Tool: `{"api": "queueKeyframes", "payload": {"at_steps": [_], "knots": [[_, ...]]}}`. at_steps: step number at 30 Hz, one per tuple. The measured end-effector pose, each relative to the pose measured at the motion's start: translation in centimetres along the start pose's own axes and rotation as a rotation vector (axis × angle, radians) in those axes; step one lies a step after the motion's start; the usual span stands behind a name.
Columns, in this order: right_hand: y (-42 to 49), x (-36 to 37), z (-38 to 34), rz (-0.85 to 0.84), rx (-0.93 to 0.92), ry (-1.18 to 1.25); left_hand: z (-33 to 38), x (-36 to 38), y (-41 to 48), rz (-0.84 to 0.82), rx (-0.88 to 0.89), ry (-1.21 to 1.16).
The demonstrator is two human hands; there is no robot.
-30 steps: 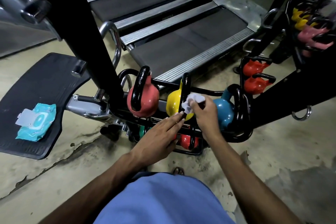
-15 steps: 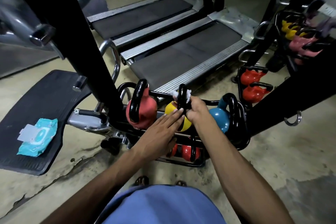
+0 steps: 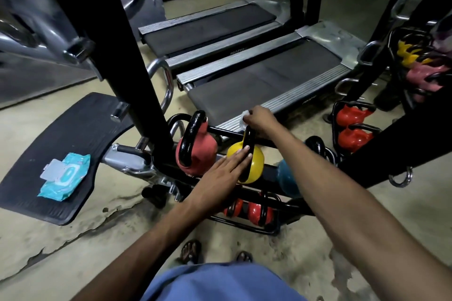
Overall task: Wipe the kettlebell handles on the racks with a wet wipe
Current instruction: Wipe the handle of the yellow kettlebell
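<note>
Cracked concrete gym floor [image 3: 122, 239] by treadmills [image 3: 264, 80]: at a low rack [image 3: 244, 225], right hand [image 3: 260, 120] pinches a wipe [image 3: 245, 121] atop a black handle [image 3: 248, 139], left hand [image 3: 220, 176] flat-fingered against its yellow kettlebell [image 3: 256, 161].

Right hand [image 3: 260, 118]: grips wet wipe [image 3: 245, 118] atop black handle [image 3: 247, 139]
Left hand [image 3: 220, 176]: flat on yellow kettlebell [image 3: 255, 162]
Wipes pack [image 3: 64, 176]: on mat [image 3: 73, 129]

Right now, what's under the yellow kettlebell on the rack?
Red kettlebells sit on the lower tier beneath the yellow kettlebell. The left hand and forearm hide part of that tier.
</note>
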State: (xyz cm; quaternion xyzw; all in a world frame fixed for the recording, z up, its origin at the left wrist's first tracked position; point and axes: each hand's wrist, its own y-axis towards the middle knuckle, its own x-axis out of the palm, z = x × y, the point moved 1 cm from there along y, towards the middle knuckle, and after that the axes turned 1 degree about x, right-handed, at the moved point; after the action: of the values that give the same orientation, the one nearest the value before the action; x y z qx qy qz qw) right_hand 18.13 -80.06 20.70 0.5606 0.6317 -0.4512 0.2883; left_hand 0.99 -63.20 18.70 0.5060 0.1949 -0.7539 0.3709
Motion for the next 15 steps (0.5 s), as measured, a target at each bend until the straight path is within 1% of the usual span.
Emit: {"api": "queueKeyframes", "payload": {"at_steps": [2,4,6,7,9,11,13,15], "knots": [[0.5,-0.8,-1.7,-0.141,-0.118,-0.257,0.2,-0.2,-0.1,0.013,0.0,-0.03],[0.3,-0.6,-3.6,-0.239,-0.236,-0.48,0.3,-0.1,-0.1,0.031,-0.005,-0.032],[0.0,0.2,-4.5,-0.298,-0.297,-0.601,0.4,0.2,-0.2,0.052,-0.012,-0.026],[0.0,0.5,-4.6,-0.297,-0.313,-0.631,0.5,0.3,-0.2,0.061,-0.016,-0.02],[-0.1,0.2,-4.4,-0.23,-0.349,-0.654,0.6,0.3,-0.2,0.07,-0.025,-0.003],[0.2,-0.8,-3.8,-0.121,-0.325,-0.612,0.8,0.3,-0.3,0.073,-0.033,-0.006],[0.6,-1.6,-2.8,-0.059,-0.208,-0.493,1.0,0.1,-0.3,0.067,-0.04,-0.021],[0.8,-1.6,-1.3,-0.002,-0.065,-0.268,1.0,0.1,-0.2,0.052,-0.038,-0.023]]}}
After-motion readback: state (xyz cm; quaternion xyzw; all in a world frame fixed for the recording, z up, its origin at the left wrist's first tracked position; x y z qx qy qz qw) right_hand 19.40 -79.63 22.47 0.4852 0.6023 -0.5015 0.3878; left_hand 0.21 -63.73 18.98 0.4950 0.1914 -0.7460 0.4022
